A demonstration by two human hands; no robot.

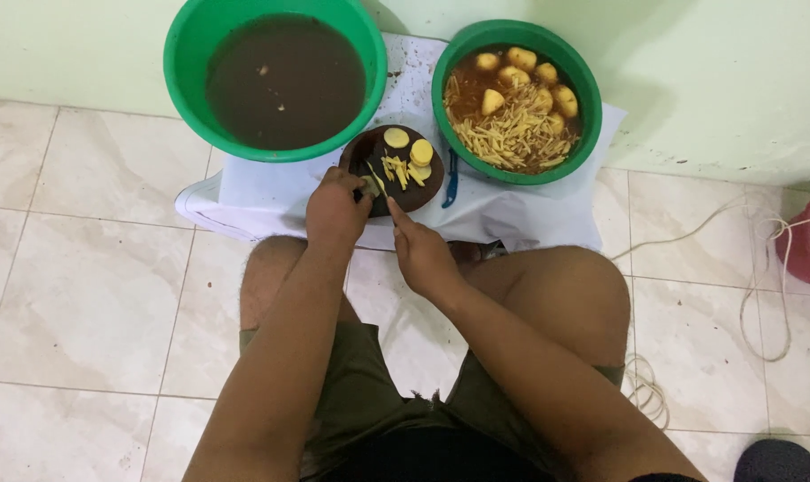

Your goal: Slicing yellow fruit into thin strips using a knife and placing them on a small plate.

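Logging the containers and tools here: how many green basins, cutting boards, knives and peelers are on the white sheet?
Green basins: 2, one of dark water, one with potato strips and whole potatoes
Round dark cutting board: 1
Knife, by the right hand and left hand: 1
Blue peeler: 1
Total: 5

Left hand point(335, 207): fingers curled, knuckles up, forearm extended forward.
Right hand point(420, 253): closed in a grip, index finger extended forward.
Hands: close together, not touching.
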